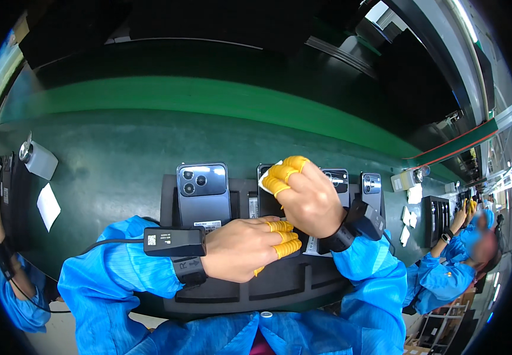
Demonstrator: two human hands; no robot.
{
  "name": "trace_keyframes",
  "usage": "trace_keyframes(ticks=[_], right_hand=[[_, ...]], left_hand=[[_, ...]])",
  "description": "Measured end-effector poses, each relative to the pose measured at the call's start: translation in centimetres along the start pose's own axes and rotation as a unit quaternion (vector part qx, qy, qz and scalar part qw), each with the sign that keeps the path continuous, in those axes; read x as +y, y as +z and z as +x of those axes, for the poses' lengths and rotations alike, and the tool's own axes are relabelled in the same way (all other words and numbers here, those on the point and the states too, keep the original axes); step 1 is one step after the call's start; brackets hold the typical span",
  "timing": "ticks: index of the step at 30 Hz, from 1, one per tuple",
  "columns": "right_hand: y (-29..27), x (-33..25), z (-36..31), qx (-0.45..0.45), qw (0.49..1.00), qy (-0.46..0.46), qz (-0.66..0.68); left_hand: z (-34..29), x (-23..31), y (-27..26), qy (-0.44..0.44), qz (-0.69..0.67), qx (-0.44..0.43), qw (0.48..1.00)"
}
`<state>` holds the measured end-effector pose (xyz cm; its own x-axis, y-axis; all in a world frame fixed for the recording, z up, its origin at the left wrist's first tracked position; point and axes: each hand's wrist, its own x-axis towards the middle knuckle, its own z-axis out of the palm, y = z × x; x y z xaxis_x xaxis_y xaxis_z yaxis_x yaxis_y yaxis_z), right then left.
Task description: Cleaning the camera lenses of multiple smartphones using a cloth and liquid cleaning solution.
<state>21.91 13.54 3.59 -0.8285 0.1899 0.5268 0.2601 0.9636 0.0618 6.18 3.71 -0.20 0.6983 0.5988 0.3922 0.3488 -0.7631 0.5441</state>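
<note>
My right hand (pixel 310 194), with yellow finger cots, is closed around a small white wipe (pixel 263 179) at the upper end of a dark smartphone (pixel 267 203). Crossing below it, my left hand (pixel 244 249) has its cot-covered fingers bent over that phone's lower end, and most of the phone is hidden under both hands. The phone sits in a black foam tray (pixel 217 291) with slots. To the left, a blue-grey smartphone (pixel 205 204) lies with its cameras up. Two more phones, one dark (pixel 340 180) and one grey (pixel 372 188), are to the right.
A white dispenser bottle (pixel 41 161) and a white sheet (pixel 48 206) are on the green bench (pixel 114 160) at left. Another bottle (pixel 406 180) and crumpled wipes (pixel 408 218) are at right. Co-workers in blue sit on both sides, near phone trays (pixel 436 219).
</note>
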Motion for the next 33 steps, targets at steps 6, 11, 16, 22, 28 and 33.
trace_keyframes(ticks=[6, 11, 16, 22, 28, 33], right_hand=[[-1.2, 1.1, -0.3, -0.068, 0.995, -0.030, -0.067], [-2.9, 3.0, -0.8, -0.063, 0.985, 0.092, -0.128], [-1.6, 0.9, -0.1, -0.020, 0.998, 0.044, -0.049], [-2.5, 1.7, -0.5, -0.138, 0.983, -0.009, -0.123], [-2.1, 1.5, -0.5, -0.038, 0.995, 0.063, -0.067], [-0.9, 0.4, -0.9, -0.047, 0.994, 0.055, -0.079]], left_hand=[[-0.1, 0.1, -0.2, -0.008, 0.001, -0.008, 1.000], [0.2, -0.1, 0.0, 0.005, 0.001, -0.003, 1.000], [0.1, -0.2, 0.1, 0.011, -0.003, 0.000, 1.000], [-0.1, -0.1, -0.1, -0.003, 0.003, -0.006, 1.000], [0.1, -0.2, 0.1, 0.001, 0.019, -0.014, 1.000], [0.0, -0.1, 0.1, -0.002, 0.003, -0.012, 1.000]])
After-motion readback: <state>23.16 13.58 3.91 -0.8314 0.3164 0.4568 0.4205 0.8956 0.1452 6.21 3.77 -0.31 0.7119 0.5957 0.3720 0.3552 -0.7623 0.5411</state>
